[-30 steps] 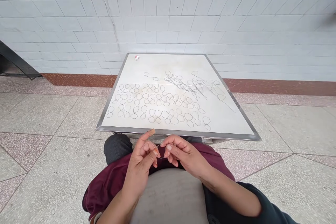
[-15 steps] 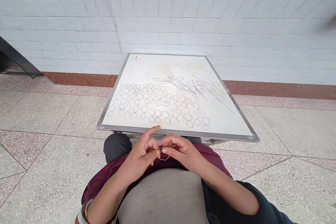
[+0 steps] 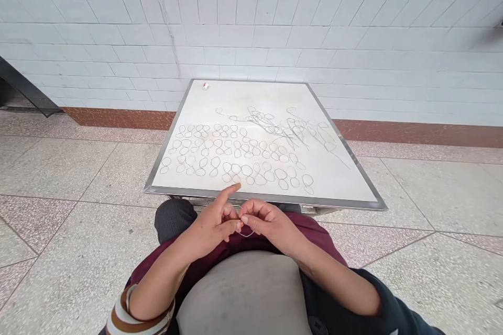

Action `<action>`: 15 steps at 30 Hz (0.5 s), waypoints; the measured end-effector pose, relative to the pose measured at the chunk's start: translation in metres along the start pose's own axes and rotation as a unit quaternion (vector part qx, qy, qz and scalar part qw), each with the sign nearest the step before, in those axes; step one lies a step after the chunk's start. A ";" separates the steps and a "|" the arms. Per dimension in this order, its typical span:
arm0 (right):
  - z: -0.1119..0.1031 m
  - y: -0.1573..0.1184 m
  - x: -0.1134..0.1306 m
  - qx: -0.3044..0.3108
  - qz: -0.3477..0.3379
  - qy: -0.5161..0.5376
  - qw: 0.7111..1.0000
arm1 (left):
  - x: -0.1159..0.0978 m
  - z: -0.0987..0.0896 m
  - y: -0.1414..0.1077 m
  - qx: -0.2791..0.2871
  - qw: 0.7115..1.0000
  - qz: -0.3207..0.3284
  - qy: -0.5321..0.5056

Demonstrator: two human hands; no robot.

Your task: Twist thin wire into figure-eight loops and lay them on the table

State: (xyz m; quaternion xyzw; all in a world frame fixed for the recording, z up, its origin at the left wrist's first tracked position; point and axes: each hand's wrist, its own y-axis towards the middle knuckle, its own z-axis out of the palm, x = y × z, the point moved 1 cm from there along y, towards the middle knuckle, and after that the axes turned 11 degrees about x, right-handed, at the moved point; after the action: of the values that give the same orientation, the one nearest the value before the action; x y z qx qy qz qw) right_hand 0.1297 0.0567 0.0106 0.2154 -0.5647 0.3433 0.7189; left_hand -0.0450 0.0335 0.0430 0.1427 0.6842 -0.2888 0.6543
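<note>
Wire loops (image 3: 238, 149) lie in rows on the table (image 3: 346, 183), mid-frame. Loose wires (image 3: 275, 128) lie behind, right of centre; a small object (image 3: 205, 86), upper left of centre.

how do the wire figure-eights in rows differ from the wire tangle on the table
The figure-eights sit in rough rows, while the wire tangle overlaps in a heap. The figure-eights are compact; the tangle has long tails. The figure-eights lie mostly nearer the person, the tangle farther back and to the right. Both are thin and rest on the white tabletop.

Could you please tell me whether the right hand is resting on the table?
No, the right hand holds a thin wire just short of the table.
</note>
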 end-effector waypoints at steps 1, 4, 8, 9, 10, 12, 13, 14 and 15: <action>-0.001 0.000 -0.001 -0.024 0.003 0.009 1.000 | 0.000 0.000 0.000 -0.010 1.000 0.003 -0.019; -0.004 0.000 -0.004 -0.079 -0.012 0.046 0.996 | 0.005 0.006 0.000 -0.064 0.993 0.023 -0.097; -0.002 0.003 -0.003 -0.107 -0.027 0.093 0.990 | 0.024 0.023 0.003 -0.190 0.961 0.052 -0.193; -0.001 0.004 -0.003 -0.111 -0.028 0.101 0.988 | 0.029 0.028 0.005 -0.211 0.954 0.059 -0.207; 0.000 0.004 -0.002 -0.115 -0.029 0.107 0.987 | 0.033 0.032 0.006 -0.227 0.947 0.067 -0.219; 0.001 0.005 -0.002 -0.119 -0.032 0.114 0.986 | 0.039 0.039 0.008 -0.252 0.937 0.078 -0.229; 0.002 0.005 -0.002 -0.121 -0.034 0.117 0.985 | 0.040 0.041 0.009 -0.264 0.934 0.081 -0.228; 0.002 0.004 -0.002 -0.123 -0.035 0.118 0.985 | 0.040 0.042 0.009 -0.278 0.930 0.084 -0.225; 0.002 0.004 -0.002 -0.125 -0.036 0.118 0.985 | 0.041 0.042 0.009 -0.293 0.926 0.086 -0.221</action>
State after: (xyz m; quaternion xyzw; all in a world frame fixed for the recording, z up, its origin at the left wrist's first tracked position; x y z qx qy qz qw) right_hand 0.1250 0.0573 0.0088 0.1020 -0.5062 0.2674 0.8135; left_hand -0.0097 0.0091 0.0024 -0.0646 0.5619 -0.0421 0.8236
